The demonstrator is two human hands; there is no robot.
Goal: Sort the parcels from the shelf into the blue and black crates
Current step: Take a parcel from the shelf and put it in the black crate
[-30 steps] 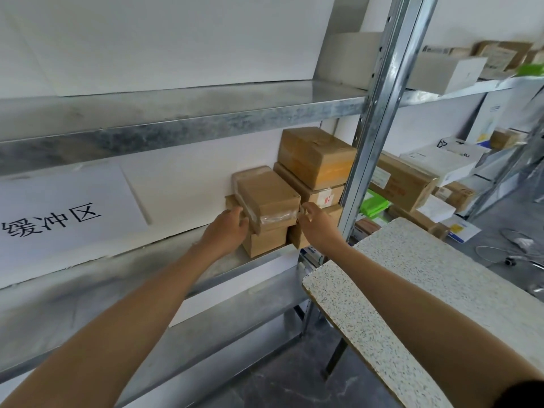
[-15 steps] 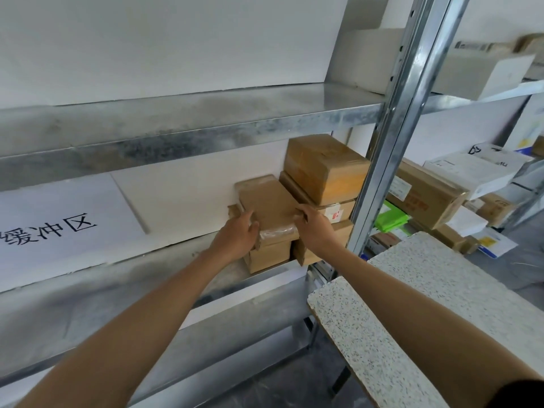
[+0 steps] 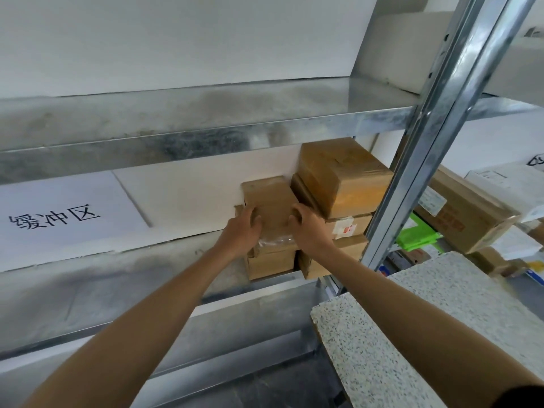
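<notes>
Cardboard parcel (image 3: 269, 206) gripped on metal shelf (image 3: 123, 278).
Left hand (image 3: 241, 232) and right hand (image 3: 309, 228) clasp opposite sides of the parcel, which rests atop a lower box (image 3: 270, 263), beside a taller stack (image 3: 343, 178); speckled worktop (image 3: 412, 319) at right.

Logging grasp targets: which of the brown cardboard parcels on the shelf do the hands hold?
The flat brown cardboard parcel topping the left stack, clasped between left hand and right hand; the right stack's parcels are untouched.
</notes>
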